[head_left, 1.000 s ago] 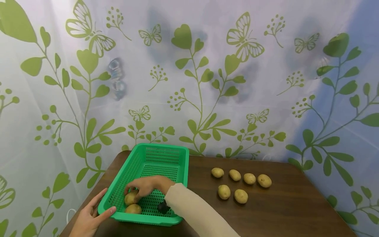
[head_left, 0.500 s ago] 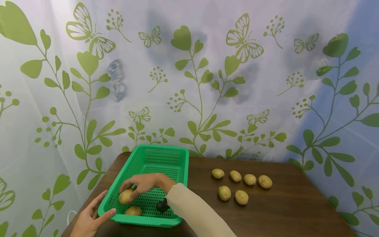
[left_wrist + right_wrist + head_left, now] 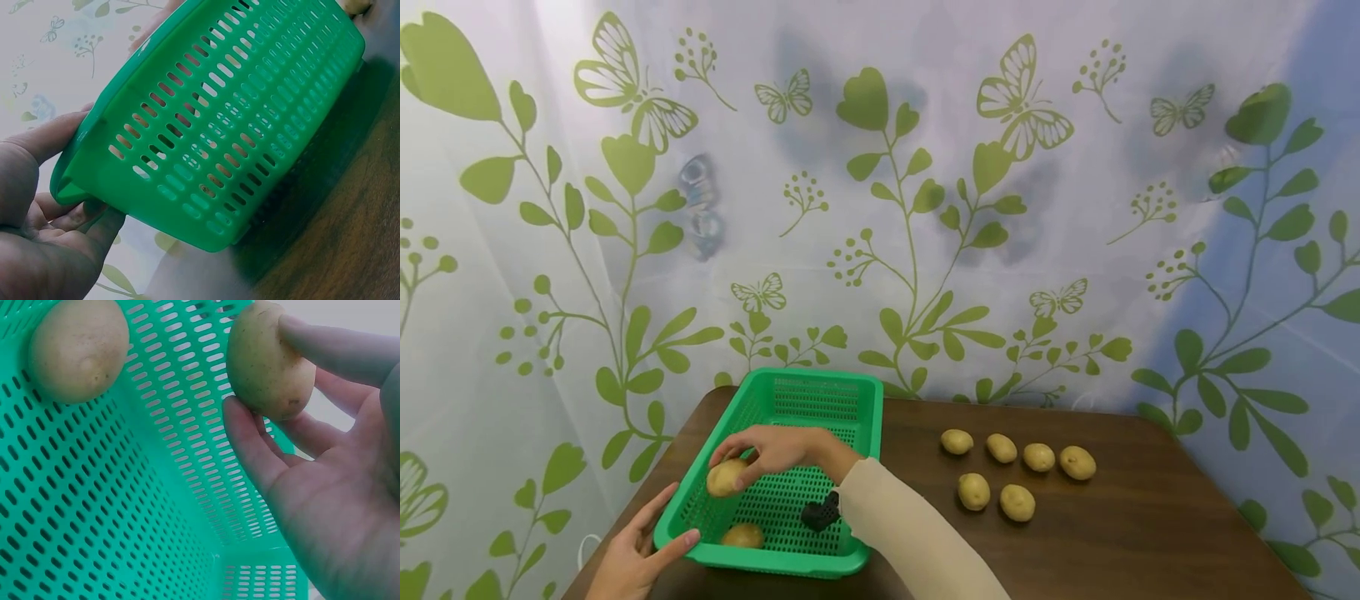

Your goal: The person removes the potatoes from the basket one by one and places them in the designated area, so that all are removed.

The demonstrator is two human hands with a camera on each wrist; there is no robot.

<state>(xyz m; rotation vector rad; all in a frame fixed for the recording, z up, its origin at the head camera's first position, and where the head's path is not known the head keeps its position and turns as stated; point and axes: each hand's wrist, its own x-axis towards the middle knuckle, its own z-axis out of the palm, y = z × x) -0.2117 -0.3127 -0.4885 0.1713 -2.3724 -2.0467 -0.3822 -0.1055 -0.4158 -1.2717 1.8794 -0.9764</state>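
Note:
My right hand (image 3: 775, 454) grips a potato (image 3: 267, 365) between thumb and fingers, raised inside the green plastic basket (image 3: 868, 433) near its left wall. A second potato (image 3: 743, 536) lies on the basket floor at the near left corner; the right wrist view shows this potato (image 3: 80, 350) against the perforated plastic. My left hand (image 3: 634, 550) holds the basket's near left corner, thumb over the rim and fingers along the outer side. In the left wrist view, that hand (image 3: 56, 206) pinches the rim of the basket (image 3: 206, 125).
On the brown table (image 3: 1120, 533), right of the basket, several potatoes (image 3: 1017, 503) lie in two rows. A black wrist camera (image 3: 820, 512) hangs under my right forearm, over the basket. A curtain (image 3: 925, 208) with green leaves and butterflies stands behind the table.
My right hand has lifted its potato up from beside the other one on the basket floor. The left hand keeps its hold on the corner, and the potatoes on the table lie as before.

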